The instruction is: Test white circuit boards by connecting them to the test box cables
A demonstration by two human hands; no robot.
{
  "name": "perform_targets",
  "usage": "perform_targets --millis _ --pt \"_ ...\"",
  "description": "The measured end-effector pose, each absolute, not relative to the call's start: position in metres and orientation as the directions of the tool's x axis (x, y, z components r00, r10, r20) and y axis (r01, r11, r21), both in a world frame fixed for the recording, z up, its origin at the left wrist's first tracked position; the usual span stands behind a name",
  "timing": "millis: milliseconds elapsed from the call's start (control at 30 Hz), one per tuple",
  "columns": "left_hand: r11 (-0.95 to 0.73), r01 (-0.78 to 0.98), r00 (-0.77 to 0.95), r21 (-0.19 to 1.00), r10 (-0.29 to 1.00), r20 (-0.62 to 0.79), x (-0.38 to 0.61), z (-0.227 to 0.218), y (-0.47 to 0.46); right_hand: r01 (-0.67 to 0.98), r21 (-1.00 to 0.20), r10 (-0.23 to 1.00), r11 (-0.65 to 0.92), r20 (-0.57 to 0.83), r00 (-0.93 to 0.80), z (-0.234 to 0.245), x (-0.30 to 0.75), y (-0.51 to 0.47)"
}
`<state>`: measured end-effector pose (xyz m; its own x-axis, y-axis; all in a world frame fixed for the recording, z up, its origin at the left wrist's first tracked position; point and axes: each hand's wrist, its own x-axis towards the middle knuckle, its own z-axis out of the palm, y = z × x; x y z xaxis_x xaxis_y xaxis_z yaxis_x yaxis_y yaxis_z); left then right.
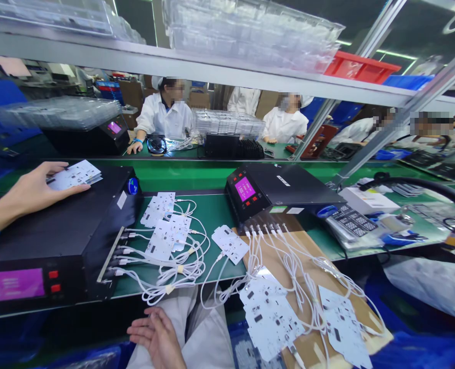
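My left hand [44, 185], with a blue band at the wrist, grips a small stack of white circuit boards [77, 176] between thumb and fingers. It is over the top of a black test box [54, 218] with a pink screen. Palm up and fingers spread, my right hand [156, 333] rests over my lap with nothing in it. White boards [161, 238] lie in a pile on the green bench, beside white cables [173, 279] plugged into the box. Another group of boards [230, 245] sits further right with a cable attached.
A second black box [281, 189] feeds cables to boards [271, 312] on a cardboard sheet [308, 256]. Overhead runs a shelf [212, 64] bearing clear trays [250, 33] and a red bin [360, 66]. Co-workers in white coats sit across the bench.
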<state>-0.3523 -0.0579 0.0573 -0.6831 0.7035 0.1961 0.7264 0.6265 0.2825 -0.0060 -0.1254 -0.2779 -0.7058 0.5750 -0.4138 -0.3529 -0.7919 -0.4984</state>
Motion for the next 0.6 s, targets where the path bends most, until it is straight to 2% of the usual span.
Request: perform_targets --millis 100,367,600 --pt "0.648 0.693 -0.711 0.317 0.688 0.148 -0.349 0.059 -0.058 -0.360 -0.483 0.569 -0.798 -0.408 -0.713 -0.280 -0.006 -0.125" --pt "0.651 0.687 -0.715 0.323 0.685 0.141 -0.348 0.059 -0.057 -0.366 -0.491 0.576 -0.791 -0.395 -0.716 -0.283 -0.006 -0.126" --pt "0.666 0.648 -0.758 0.369 0.612 0.226 -0.347 0.052 -0.054 -0.199 -0.590 0.498 -0.783 -0.402 -0.768 -0.293 -0.011 -0.117"
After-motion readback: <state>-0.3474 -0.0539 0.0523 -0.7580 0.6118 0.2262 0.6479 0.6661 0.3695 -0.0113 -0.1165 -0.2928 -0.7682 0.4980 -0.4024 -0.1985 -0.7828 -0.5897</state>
